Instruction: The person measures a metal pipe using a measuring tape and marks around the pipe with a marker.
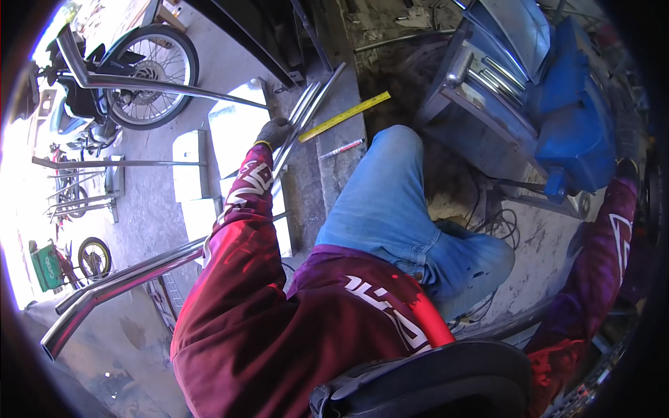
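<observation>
My left hand [274, 131], in a dark grey glove, reaches ahead to several shiny metal tubes [301, 111] lying side by side on the ledge. Its fingers look closed round the near tube edge. A yellow ruler [346, 116] lies slantwise just right of these tubes, and a red and white marker [341, 149] lies closer to my knee. Far to the right, my right hand [626, 169] is beside the blue machine housing [575, 104]. Shadow and the picture's rim hide its fingers.
Long bent tubes [125, 276] jut out at the left, over white sheet pieces [237, 122]. A motorbike wheel [155, 76] stands at the far left. Metal bars [498, 76] rest on the machine's frame at the right. Loose cables [498, 226] coil on the floor near my leg.
</observation>
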### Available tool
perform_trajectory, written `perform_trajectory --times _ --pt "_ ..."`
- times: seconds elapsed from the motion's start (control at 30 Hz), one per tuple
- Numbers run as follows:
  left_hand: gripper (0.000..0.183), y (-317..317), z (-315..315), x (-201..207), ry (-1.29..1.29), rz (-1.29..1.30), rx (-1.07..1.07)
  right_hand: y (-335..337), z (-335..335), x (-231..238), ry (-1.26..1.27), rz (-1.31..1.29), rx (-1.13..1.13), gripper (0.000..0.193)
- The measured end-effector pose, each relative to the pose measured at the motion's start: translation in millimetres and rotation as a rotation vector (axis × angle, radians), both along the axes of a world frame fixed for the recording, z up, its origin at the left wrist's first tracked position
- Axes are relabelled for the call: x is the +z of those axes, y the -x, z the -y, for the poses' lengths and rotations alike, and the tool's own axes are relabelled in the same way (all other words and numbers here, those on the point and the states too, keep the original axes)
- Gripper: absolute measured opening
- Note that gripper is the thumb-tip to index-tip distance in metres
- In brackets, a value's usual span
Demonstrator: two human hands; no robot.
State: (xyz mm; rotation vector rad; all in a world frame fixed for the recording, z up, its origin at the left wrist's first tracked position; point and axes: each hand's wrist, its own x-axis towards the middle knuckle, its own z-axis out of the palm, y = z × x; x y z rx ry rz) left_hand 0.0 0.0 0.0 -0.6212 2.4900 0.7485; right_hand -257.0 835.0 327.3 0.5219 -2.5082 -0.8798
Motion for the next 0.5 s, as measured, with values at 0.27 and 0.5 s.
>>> perform_trajectory --times 0.27,0.5 --pt "0.052 -6.6 -9.7 5.4 0.188 0.095 -0.092 -8.4 10.9 1.0 0.022 0.021 0.017 0.057" --pt "0.058 -14.9 -12.0 -13.2 0.229 0.071 -0.068 -18.9 36.6 3.3 0.096 0.005 -0.009 0.059"
